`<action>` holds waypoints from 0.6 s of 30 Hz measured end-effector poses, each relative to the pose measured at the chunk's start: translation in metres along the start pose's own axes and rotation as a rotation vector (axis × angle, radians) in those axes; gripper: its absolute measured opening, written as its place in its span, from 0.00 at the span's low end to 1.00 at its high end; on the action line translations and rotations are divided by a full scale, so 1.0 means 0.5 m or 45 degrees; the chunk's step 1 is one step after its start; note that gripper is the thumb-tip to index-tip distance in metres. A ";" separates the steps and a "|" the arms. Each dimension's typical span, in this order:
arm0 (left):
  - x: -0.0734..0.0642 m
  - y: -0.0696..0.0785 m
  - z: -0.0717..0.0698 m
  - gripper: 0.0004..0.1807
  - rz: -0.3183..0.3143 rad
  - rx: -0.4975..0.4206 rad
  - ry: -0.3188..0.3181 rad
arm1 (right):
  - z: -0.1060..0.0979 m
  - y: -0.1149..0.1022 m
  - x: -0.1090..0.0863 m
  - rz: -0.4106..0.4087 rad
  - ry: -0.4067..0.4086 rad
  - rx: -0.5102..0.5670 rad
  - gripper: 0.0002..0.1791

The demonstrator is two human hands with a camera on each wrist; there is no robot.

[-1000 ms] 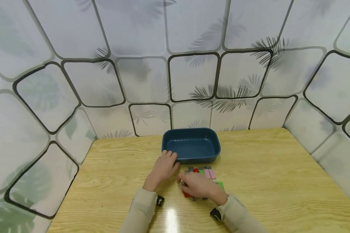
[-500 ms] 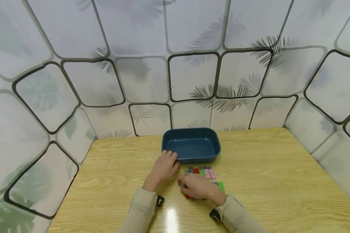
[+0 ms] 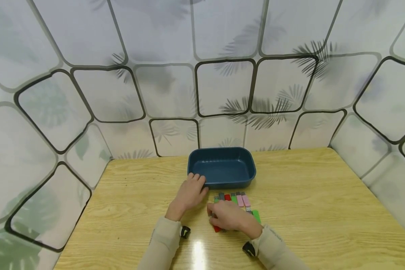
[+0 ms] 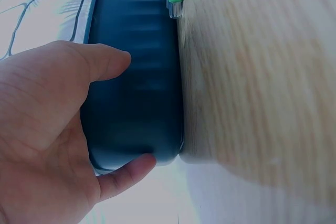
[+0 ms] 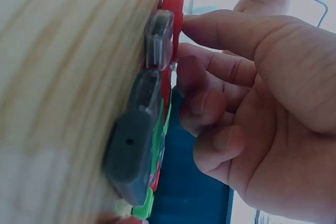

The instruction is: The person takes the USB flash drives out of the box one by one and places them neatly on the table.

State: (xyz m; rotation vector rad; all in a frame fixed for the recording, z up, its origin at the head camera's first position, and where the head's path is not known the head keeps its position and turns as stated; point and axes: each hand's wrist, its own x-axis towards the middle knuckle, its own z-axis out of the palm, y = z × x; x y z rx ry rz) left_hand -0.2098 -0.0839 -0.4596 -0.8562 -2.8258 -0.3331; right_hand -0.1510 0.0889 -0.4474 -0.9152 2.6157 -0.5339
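Observation:
At the left front corner of a dark blue plastic tray (image 3: 227, 185), my left hand (image 3: 189, 192) grips the wall. Its fingers lie over the rim, and the thumb (image 4: 113, 62) lies against the ribbed front wall. My right hand (image 3: 230, 215) is low over a cluster of USB sticks in front of the tray. Its thumb and index finger meet at a red USB stick (image 5: 174, 17), pinching it beside a stick with a clear cap (image 5: 160, 38). The other fingers are curled. Part of the cluster is hidden under this hand.
Pink USB sticks (image 3: 245, 200) and a green USB stick (image 3: 234, 199) lie in a row behind the right hand. Another green stick (image 3: 256, 216) lies right of it. A dark grey stick (image 5: 128, 156) stands nearest the right wrist camera. A patterned curtain (image 3: 168, 93) encloses the wooden table (image 3: 307, 195).
My right index finger has drawn slightly back to the right, showing more of a green stick at the row's left end. My left hand keeps its hold on the tray.

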 end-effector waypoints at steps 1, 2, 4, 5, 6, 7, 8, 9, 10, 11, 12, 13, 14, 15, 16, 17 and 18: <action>0.000 0.000 -0.001 0.09 -0.003 -0.001 -0.003 | -0.001 0.001 0.000 0.001 -0.004 0.004 0.02; 0.000 0.000 -0.001 0.09 -0.009 -0.001 -0.008 | -0.002 0.002 0.000 0.003 -0.008 0.010 0.02; 0.000 0.001 -0.003 0.09 -0.020 -0.003 -0.022 | -0.003 0.004 -0.001 0.005 -0.018 0.022 0.03; 0.000 0.001 -0.003 0.09 -0.024 -0.005 -0.027 | -0.003 0.005 -0.001 0.006 -0.021 0.024 0.03; 0.000 0.001 -0.003 0.09 -0.026 -0.008 -0.031 | -0.004 0.006 -0.002 0.004 -0.020 0.027 0.03; 0.000 0.000 -0.003 0.10 -0.027 -0.008 -0.033 | -0.004 0.008 -0.002 0.000 -0.015 0.028 0.03; 0.000 0.000 -0.003 0.10 -0.026 -0.007 -0.034 | -0.005 0.009 -0.003 -0.001 -0.009 0.026 0.03; 0.001 0.000 -0.003 0.10 -0.025 -0.006 -0.033 | -0.006 0.010 -0.003 -0.006 -0.001 0.020 0.03; 0.001 -0.001 -0.002 0.10 -0.024 -0.005 -0.030 | -0.006 0.011 -0.003 -0.010 0.010 0.013 0.03; 0.002 -0.001 -0.002 0.09 -0.022 -0.004 -0.028 | -0.007 0.012 -0.003 -0.013 0.020 0.008 0.04; 0.002 -0.001 -0.002 0.09 -0.021 -0.003 -0.026 | -0.007 0.012 -0.004 -0.021 0.032 0.004 0.04; 0.003 -0.002 -0.002 0.09 -0.020 -0.004 -0.024 | -0.008 0.013 -0.004 -0.025 0.040 -0.003 0.04; 0.003 -0.002 -0.001 0.09 -0.021 -0.004 -0.026 | -0.008 0.014 -0.005 -0.029 0.047 -0.004 0.04; 0.003 -0.002 -0.001 0.09 -0.021 -0.004 -0.028 | -0.008 0.015 -0.006 -0.036 0.052 -0.002 0.04; 0.002 -0.002 0.000 0.09 -0.021 -0.004 -0.031 | -0.008 0.016 -0.007 -0.044 0.061 0.005 0.04; 0.002 -0.002 0.000 0.09 -0.022 -0.003 -0.035 | -0.009 0.016 -0.008 -0.047 0.067 0.015 0.04; 0.002 -0.002 0.000 0.09 -0.022 -0.002 -0.038 | -0.010 0.016 -0.009 -0.050 0.073 0.023 0.03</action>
